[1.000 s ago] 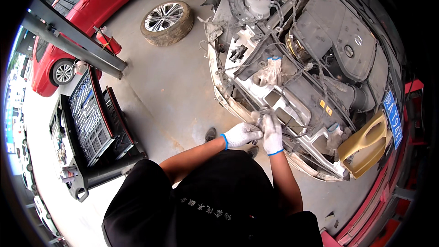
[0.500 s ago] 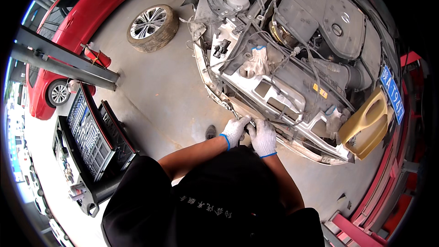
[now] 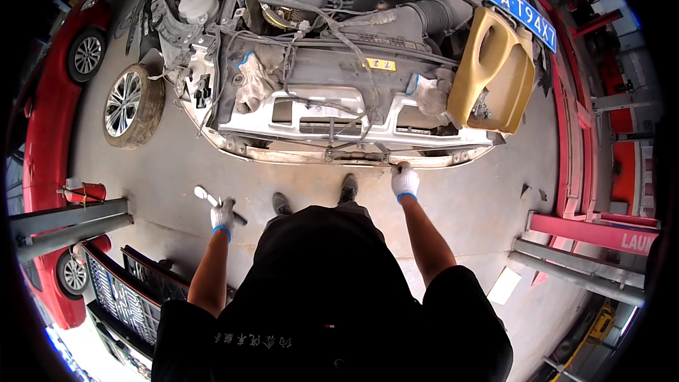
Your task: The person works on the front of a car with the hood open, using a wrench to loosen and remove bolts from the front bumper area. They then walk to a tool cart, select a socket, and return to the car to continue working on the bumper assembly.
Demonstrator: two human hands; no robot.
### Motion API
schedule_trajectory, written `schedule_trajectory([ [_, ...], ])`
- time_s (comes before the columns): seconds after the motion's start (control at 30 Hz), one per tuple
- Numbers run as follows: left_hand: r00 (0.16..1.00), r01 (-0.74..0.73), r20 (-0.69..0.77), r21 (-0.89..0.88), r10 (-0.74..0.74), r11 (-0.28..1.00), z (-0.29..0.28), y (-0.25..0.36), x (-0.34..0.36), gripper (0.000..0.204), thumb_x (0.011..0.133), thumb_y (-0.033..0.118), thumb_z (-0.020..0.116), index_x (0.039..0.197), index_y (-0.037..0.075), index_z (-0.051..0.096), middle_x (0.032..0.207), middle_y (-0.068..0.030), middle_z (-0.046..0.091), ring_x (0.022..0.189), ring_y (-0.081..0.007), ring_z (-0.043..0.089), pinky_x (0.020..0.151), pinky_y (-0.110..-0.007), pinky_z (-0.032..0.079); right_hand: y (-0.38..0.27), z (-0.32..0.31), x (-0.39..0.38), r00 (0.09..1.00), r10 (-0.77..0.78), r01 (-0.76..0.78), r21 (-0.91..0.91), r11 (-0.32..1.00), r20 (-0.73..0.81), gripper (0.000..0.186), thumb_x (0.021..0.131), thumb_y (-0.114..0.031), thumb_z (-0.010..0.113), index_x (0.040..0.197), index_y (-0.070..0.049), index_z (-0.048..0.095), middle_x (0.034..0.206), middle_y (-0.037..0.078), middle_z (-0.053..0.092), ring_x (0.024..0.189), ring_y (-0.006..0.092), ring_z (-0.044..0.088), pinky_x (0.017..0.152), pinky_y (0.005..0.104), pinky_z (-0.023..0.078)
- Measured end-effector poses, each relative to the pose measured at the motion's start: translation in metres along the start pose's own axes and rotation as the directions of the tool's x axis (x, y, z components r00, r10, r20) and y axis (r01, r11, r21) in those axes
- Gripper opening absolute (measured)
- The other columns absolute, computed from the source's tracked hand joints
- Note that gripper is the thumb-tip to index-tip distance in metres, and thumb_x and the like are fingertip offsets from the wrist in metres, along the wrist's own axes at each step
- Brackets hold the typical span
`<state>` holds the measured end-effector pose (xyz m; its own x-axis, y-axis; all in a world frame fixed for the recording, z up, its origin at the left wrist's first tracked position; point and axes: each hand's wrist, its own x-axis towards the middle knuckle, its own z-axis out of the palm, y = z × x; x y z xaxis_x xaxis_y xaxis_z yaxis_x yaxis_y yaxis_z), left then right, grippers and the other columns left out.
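Observation:
White knitted gloves with blue cuffs cover both hands. Out to the left over the floor, my left hand is closed round a hand tool with a bright metal head and a dark handle; its exact kind is not plain. My right hand is at the lower front edge of an opened car front, fingers curled in. Whatever those fingers hold, if anything, is hidden. Above lies the white front panel, with a spare glove on its left and another glove on its right.
A cut-open gold plastic jug holding small metal parts sits at the car's right corner. A loose wheel lies on the left, near a red car. A detached grille stands lower left. Lift arms reach in on the right.
The view has swung right. My hands were together at the front edge; now they are apart, the left drawn back leftward with the tool, the right still at the edge.

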<state>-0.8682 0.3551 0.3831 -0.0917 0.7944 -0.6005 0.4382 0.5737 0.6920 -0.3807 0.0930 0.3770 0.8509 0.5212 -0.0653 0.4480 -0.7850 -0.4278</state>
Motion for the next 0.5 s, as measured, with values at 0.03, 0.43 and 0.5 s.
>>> schedule_trajectory([
  [0.03, 0.999, 0.027, -0.025, 0.009, -0.027, 1.000, -0.017, -0.019, 0.001, 0.032, 0.080, 0.027, 0.065, 0.076, -0.005, 0.067, 0.056, -0.0053, 0.053, 0.049, -0.0170, 0.049, 0.048, -0.037, 0.040, 0.002, 0.003, 0.005, 1.000, -0.008, 0.008, -0.006, 1.000, -0.005, 0.021, 0.086, -0.028, 0.065, 0.092, -0.008, 0.067, 0.083, 0.022, 0.069, 0.077, 0.0425, 0.067, 0.072, 0.0524, 0.054],
  [0.43, 0.952, 0.299, -0.135, 0.228, -0.274, 0.927, -0.052, -0.135, -0.023, 0.031, 0.075, 0.029, 0.065, 0.080, 0.000, 0.075, 0.061, -0.0057, 0.056, 0.055, -0.0177, 0.049, 0.054, -0.036, 0.041, 0.001, 0.022, 0.033, 0.987, -0.031, 0.054, -0.148, 0.988, 0.155, 0.024, 0.083, -0.028, 0.067, 0.088, -0.005, 0.069, 0.087, 0.022, 0.070, 0.085, 0.0404, 0.068, 0.078, 0.0501, 0.054],
  [0.5, 0.961, 0.274, -0.116, 0.275, -0.251, 0.921, -0.042, -0.122, -0.024, 0.033, 0.075, 0.031, 0.065, 0.081, 0.000, 0.076, 0.059, -0.0047, 0.056, 0.055, -0.0170, 0.050, 0.055, -0.036, 0.041, -0.003, 0.020, 0.035, 0.982, -0.003, 0.041, -0.196, 0.980, 0.188, 0.025, 0.083, -0.029, 0.067, 0.088, -0.005, 0.069, 0.087, 0.022, 0.070, 0.086, 0.0404, 0.068, 0.078, 0.0499, 0.054],
])
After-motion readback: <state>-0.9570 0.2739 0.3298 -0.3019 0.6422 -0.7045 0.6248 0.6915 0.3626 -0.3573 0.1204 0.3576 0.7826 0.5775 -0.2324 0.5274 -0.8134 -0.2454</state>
